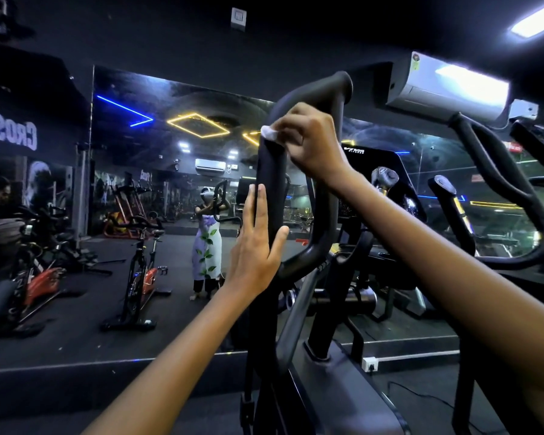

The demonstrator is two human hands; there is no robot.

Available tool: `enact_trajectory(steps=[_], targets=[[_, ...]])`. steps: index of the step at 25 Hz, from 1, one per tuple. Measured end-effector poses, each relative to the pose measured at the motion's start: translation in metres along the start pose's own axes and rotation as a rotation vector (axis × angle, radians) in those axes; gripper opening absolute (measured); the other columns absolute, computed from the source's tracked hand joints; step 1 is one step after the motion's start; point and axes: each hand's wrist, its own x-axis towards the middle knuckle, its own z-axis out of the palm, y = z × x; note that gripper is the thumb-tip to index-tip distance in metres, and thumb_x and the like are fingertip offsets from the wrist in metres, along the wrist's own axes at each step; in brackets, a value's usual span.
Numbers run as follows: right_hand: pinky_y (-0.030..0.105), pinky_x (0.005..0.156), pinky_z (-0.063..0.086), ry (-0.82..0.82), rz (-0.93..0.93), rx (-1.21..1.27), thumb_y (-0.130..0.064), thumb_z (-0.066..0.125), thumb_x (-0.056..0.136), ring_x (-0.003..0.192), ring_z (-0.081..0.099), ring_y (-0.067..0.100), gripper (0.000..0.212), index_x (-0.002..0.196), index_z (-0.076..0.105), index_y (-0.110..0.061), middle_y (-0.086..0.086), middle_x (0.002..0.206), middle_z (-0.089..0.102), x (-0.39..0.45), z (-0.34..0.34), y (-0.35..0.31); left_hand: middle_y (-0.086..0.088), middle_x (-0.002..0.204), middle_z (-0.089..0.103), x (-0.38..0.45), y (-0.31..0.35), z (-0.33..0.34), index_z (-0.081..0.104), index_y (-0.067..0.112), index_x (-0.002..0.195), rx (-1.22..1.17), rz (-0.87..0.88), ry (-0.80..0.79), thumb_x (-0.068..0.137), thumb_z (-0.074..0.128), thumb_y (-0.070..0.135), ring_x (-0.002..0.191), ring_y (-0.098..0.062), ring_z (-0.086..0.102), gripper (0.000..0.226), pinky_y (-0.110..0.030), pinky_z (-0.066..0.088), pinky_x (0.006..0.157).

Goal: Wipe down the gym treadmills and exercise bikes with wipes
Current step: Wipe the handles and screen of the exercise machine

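A black looped handlebar (pixel 272 171) of an exercise machine rises right in front of me. My right hand (pixel 308 142) is curled round a small white wipe (pixel 269 132) and presses it against the upper part of the bar. Lower down, my left hand (pixel 256 246) lies flat against the bar's left side with straight fingers, thumb on the bar's front. The machine's dark base (pixel 336 387) sits below the bar.
A wall mirror (pixel 139 199) ahead reflects the gym, spin bikes (pixel 142 271) and a person in a headset. A second looped handle (pixel 522 215) and a console (pixel 387 171) stand to the right. An air conditioner (pixel 449 86) hangs above. A power socket (pixel 370 364) sits on the floor ledge.
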Motion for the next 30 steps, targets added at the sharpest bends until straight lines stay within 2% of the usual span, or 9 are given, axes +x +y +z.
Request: enact_trajectory(steps=[6, 10, 13, 15, 17, 20, 23, 27, 30], targets=[[0.017, 0.068, 0.041, -0.155, -0.111, -0.035, 0.001, 0.057, 0.074, 0.075, 0.061, 0.023, 0.018, 0.086, 0.07, 0.0, 0.015, 0.084, 0.061, -0.055, 0.01, -0.014, -0.007, 0.158, 0.008, -0.012, -0.009, 0.004, 0.002, 0.016, 0.149, -0.081, 0.027, 0.02, 0.09, 0.027, 0.049, 0.117, 0.036, 0.0, 0.072, 0.003, 0.009, 0.09], [0.009, 0.062, 0.034, 0.02, 0.007, 0.011, -0.003, 0.063, 0.076, 0.067, 0.057, 0.02, 0.011, 0.082, 0.071, 0.001, 0.015, 0.077, 0.06, -0.03, 0.012, -0.015, -0.008, 0.154, 0.017, -0.017, -0.013, 0.006, 0.007, 0.019, 0.146, -0.137, 0.005, 0.029, 0.094, 0.039, 0.038, 0.105, 0.043, -0.005, 0.064, 0.014, 0.0, 0.085], [0.011, 0.065, 0.037, -0.036, -0.023, 0.002, 0.005, 0.056, 0.073, 0.071, 0.054, 0.018, 0.017, 0.085, 0.069, 0.004, 0.016, 0.08, 0.058, -0.081, 0.021, -0.025, -0.002, 0.148, 0.024, -0.021, -0.021, 0.009, 0.017, 0.015, 0.147, -0.234, 0.042, 0.072, 0.092, 0.034, 0.04, 0.111, 0.039, 0.009, 0.062, 0.01, 0.011, 0.091], [0.019, 0.066, 0.042, -0.109, -0.041, 0.007, 0.005, 0.056, 0.075, 0.072, 0.056, 0.022, 0.018, 0.088, 0.068, 0.004, 0.016, 0.082, 0.058, -0.099, 0.019, -0.028, -0.01, 0.142, 0.039, -0.018, -0.03, 0.009, 0.036, 0.009, 0.14, -0.376, 0.044, 0.155, 0.094, 0.034, 0.03, 0.122, 0.022, 0.028, 0.05, -0.002, 0.023, 0.102], [0.016, 0.065, 0.041, -0.072, 0.009, 0.023, 0.004, 0.059, 0.077, 0.069, 0.057, 0.022, 0.014, 0.087, 0.069, 0.003, 0.014, 0.08, 0.058, -0.085, 0.016, -0.026, -0.014, 0.137, 0.045, -0.011, -0.038, 0.004, 0.048, 0.012, 0.131, -0.496, 0.028, 0.188, 0.096, 0.034, 0.021, 0.127, 0.0, 0.039, 0.039, -0.019, 0.031, 0.109], [0.01, 0.065, 0.036, 0.011, 0.065, 0.008, 0.007, 0.059, 0.077, 0.067, 0.054, 0.022, 0.012, 0.085, 0.068, 0.005, 0.014, 0.077, 0.055, -0.091, 0.023, -0.037, -0.009, 0.133, 0.047, 0.001, -0.042, -0.007, 0.054, 0.014, 0.121, -0.506, 0.043, 0.192, 0.096, 0.034, 0.021, 0.124, -0.007, 0.044, 0.033, -0.021, 0.038, 0.103], [0.023, 0.062, 0.04, -0.057, 0.044, -0.01, 0.001, 0.05, 0.081, 0.066, 0.05, 0.024, 0.02, 0.091, 0.067, 0.006, 0.015, 0.076, 0.051, -0.15, 0.027, -0.057, -0.01, 0.128, 0.05, 0.009, -0.043, -0.014, 0.056, 0.01, 0.117, -0.459, 0.078, 0.225, 0.094, 0.035, 0.025, 0.119, -0.007, 0.048, 0.035, -0.022, 0.038, 0.101], [0.024, 0.06, 0.042, -0.014, 0.129, 0.0, -0.001, 0.052, 0.083, 0.065, 0.047, 0.018, 0.021, 0.097, 0.068, 0.002, 0.012, 0.075, 0.05, -0.165, 0.031, -0.065, -0.012, 0.136, 0.044, 0.022, -0.036, -0.015, 0.046, 0.005, 0.132, -0.44, 0.069, 0.126, 0.092, 0.044, 0.02, 0.114, -0.006, 0.051, 0.043, -0.014, 0.043, 0.091], [0.034, 0.057, 0.046, -0.057, 0.148, -0.036, -0.005, 0.05, 0.087, 0.066, 0.05, 0.024, 0.02, 0.092, 0.067, 0.004, 0.013, 0.077, 0.05, -0.197, 0.042, -0.085, -0.008, 0.142, 0.037, 0.029, -0.027, -0.008, 0.031, 0.008, 0.143, -0.382, 0.037, 0.08, 0.09, 0.045, 0.032, 0.129, -0.016, 0.04, 0.059, -0.029, 0.036, 0.108]])
